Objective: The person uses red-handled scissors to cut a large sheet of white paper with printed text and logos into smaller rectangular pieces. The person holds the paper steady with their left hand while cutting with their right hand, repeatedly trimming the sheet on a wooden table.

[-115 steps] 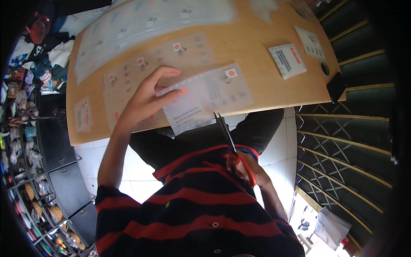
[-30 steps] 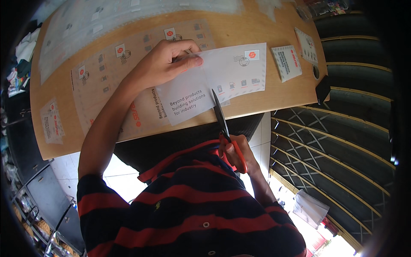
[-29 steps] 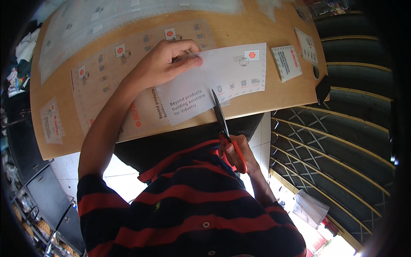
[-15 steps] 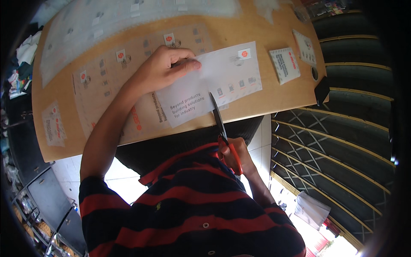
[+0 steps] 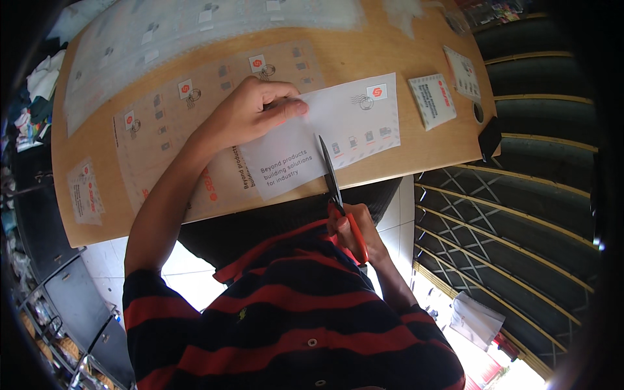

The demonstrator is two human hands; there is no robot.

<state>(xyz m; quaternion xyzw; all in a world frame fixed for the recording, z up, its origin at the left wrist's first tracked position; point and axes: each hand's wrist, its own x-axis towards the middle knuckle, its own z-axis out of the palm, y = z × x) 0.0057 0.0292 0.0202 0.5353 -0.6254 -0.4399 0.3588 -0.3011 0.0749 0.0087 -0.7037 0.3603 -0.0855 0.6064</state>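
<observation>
Head view: your left hand [image 5: 250, 114] presses flat on the white printed sheet [image 5: 325, 140] at frame centre, pinning it to the wooden tabletop [image 5: 416, 156] so it cannot slide. Your right hand [image 5: 354, 231], below centre, has its grip closed around the red-handled scissors [image 5: 335, 188], blades run into the sheet's near edge, which overhangs the tabletop so the lower blade can pass under. Small label packs [image 5: 432, 101] lie upper right.

One wooden table [image 5: 390, 45] carries one white printed sheet [image 5: 338, 130] under one pair of red-handled scissors [image 5: 338, 195]. Two small printed packets [image 5: 432, 101] lie at the right, the farther one [image 5: 463, 71] near the table's edge. One small packet [image 5: 84, 195] lies at the left, and two hands are at work, left [image 5: 250, 110] and right [image 5: 354, 227].
</observation>
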